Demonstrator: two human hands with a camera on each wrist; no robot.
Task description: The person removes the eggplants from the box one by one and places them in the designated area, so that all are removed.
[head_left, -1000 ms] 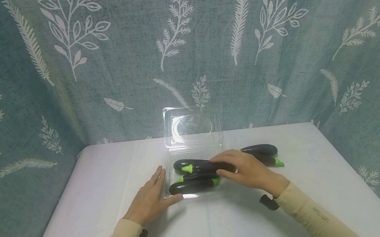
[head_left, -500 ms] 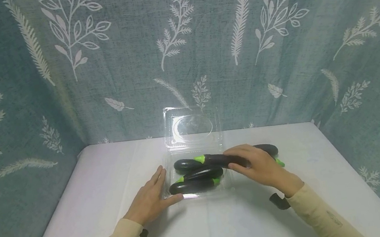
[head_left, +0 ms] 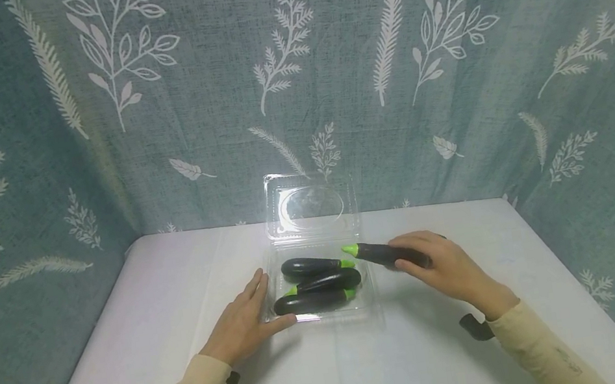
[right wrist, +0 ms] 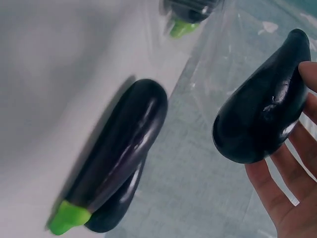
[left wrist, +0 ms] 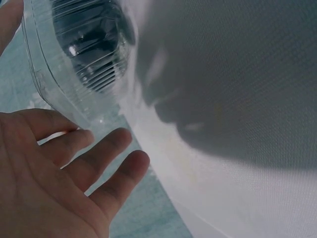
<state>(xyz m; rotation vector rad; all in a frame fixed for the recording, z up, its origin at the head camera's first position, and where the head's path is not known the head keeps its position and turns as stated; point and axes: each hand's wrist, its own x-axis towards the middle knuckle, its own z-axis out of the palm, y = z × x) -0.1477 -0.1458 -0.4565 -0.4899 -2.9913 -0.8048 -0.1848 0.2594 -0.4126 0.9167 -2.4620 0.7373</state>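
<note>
My right hand [head_left: 448, 270] grips a dark purple eggplant [head_left: 388, 255] with a green stem end, held up just right of the clear plastic clamshell box [head_left: 370, 294]. In the right wrist view, fingers and thumb hold this eggplant [right wrist: 270, 106] by its sides. Inside the box lie three more eggplants [head_left: 328, 280], side by side with stems facing different ways. My left hand [head_left: 239, 327] rests at the box's left side, fingers extended along it and thumb at the front left corner. The left wrist view shows these fingers [left wrist: 106, 153] loosely spread against the box wall [left wrist: 59, 84].
The box lid [head_left: 310, 208] stands raised at the back, near the patterned curtain [head_left: 216, 132]. Two eggplants [right wrist: 119, 144] lie together on the white table [right wrist: 39, 124], mostly hidden behind the right hand in the head view.
My right hand has lifted an eggplant from the pile in the box and carried it right, past the box's right edge. The left hand has stayed in place.
</note>
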